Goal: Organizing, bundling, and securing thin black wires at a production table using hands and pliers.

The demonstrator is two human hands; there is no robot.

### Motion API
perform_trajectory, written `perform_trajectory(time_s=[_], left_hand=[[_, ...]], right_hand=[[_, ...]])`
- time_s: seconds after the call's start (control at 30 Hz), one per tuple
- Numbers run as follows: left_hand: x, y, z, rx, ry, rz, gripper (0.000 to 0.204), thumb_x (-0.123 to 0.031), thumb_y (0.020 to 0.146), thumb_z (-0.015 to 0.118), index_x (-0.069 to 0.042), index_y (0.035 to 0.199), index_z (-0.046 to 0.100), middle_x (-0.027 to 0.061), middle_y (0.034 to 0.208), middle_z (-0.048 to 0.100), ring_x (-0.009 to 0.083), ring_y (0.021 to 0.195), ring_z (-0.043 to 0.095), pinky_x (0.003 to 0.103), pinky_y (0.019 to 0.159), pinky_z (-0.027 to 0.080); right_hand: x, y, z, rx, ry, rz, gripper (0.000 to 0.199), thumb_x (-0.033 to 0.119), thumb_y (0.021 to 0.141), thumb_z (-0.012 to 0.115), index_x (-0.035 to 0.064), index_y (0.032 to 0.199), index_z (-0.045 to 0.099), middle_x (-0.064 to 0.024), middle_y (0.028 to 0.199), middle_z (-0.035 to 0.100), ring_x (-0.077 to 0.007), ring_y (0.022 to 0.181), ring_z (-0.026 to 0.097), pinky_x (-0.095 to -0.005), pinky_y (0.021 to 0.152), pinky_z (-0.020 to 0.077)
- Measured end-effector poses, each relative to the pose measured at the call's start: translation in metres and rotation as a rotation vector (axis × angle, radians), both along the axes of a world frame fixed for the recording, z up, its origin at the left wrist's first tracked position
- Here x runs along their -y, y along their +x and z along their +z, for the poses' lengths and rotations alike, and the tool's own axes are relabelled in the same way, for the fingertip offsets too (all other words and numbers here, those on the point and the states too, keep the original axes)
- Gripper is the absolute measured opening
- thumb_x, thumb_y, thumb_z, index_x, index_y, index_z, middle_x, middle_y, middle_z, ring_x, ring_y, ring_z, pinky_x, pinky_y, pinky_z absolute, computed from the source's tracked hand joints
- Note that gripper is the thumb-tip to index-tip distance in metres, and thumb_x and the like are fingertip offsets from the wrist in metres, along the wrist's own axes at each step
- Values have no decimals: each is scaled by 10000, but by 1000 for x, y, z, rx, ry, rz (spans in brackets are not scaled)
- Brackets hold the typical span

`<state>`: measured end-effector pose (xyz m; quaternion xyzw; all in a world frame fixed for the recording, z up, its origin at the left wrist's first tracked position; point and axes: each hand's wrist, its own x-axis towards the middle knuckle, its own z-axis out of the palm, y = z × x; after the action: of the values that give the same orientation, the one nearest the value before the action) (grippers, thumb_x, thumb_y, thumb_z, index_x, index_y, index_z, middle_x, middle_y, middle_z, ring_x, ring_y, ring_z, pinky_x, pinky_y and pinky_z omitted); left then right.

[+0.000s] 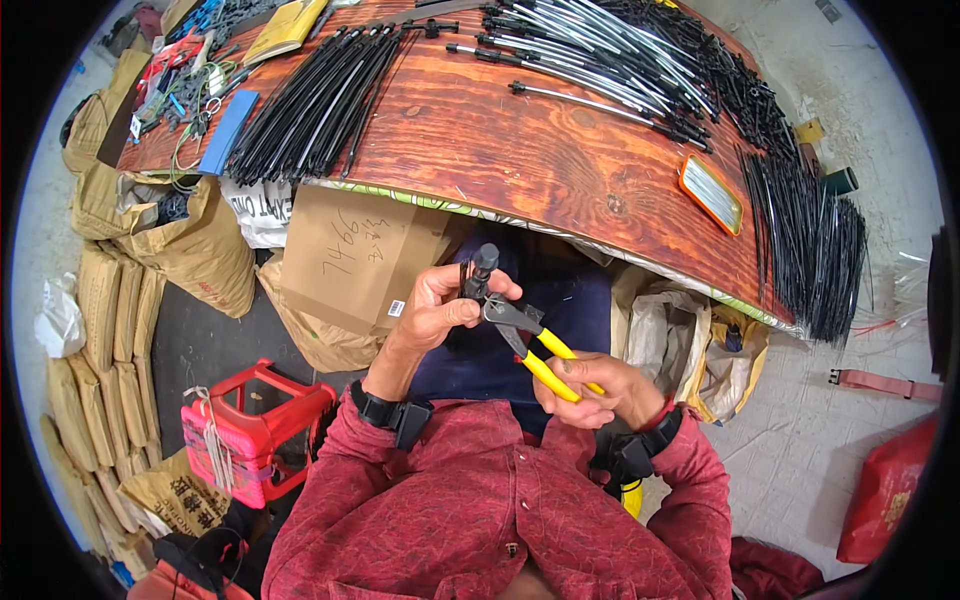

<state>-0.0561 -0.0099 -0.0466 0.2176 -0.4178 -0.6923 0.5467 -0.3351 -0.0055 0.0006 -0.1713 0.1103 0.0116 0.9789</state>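
Observation:
My left hand [435,312] pinches a small black cylindrical part [482,268] upright between thumb and fingers, just below the edge of the wooden table [470,140]. My right hand [592,388] grips the yellow handles of a pair of pliers [530,340]. The grey jaws of the pliers meet the black part at its lower end. Both hands are held over my lap, in front of my red shirt, with dark bands on both wrists.
The table carries bundles of black cable ties [315,95], several silvery rods with black ends [600,60], an orange-rimmed tin [711,193] and a blue block [228,130]. A cardboard box [355,255], brown sacks [190,240] and a red plastic stool [255,430] stand underneath and left.

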Motion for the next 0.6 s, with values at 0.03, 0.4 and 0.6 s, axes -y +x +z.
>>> perform_trajectory(time_s=[0.03,0.4,0.6], left_hand=[[0,-1,-1,-14,-9,-16,450,-269,903,782,26,1230,691,169,1169,742,50,691,536,217,608,430],[9,-6,2,-24,71,106,426,-252,930,765,42,1223,670,155,1141,730,71,693,511,221,618,420],[7,-11,3,6,49,88,428,-250,934,762,44,1233,674,137,1109,740,66,687,498,208,619,408]], right_hand=[[-2,0,-10,66,82,13,560,477,1100,432,-53,1120,612,-36,574,473,-110,392,441,-263,362,377],[-2,23,49,-954,-1488,-178,442,239,896,796,54,1234,578,-15,852,645,-177,699,615,-349,651,510],[-6,16,30,-639,-1107,-187,260,115,991,653,47,1230,577,-82,1063,659,-175,975,636,-340,847,505]])
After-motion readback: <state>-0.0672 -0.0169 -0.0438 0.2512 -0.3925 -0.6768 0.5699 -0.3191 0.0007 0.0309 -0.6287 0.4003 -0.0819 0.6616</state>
